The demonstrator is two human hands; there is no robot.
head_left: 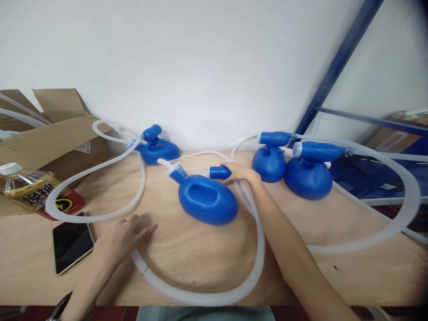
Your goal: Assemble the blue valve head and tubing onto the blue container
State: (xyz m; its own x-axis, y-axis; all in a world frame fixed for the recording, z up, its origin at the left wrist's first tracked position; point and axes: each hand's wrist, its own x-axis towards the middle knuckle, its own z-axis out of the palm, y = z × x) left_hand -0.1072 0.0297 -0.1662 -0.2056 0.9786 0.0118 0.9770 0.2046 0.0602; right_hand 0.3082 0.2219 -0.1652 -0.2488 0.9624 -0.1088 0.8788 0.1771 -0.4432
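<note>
My right hand [239, 173] reaches across the table with its fingers closed around the end of a blue funnel head [218, 172]. Just in front of that lies a blue urinal bottle [207, 200] with an oval handle opening and a pale blue cap at its neck. My left hand [129, 234] is low over the table at left, fingers apart and thumb pointing right. Close below it ends a translucent white hose [200, 298], which curves along the table's front edge and up past my right forearm. Whether the left hand touches this hose I cannot tell.
Another blue bottle [158, 152] with a looped hose stands at back left. Two more, a nearer one [309, 178] and a farther one [269, 165], stand at right. A phone [73, 243], a drink bottle [40, 191], a cardboard box [50, 138] and a blue metal frame [334, 71] flank them.
</note>
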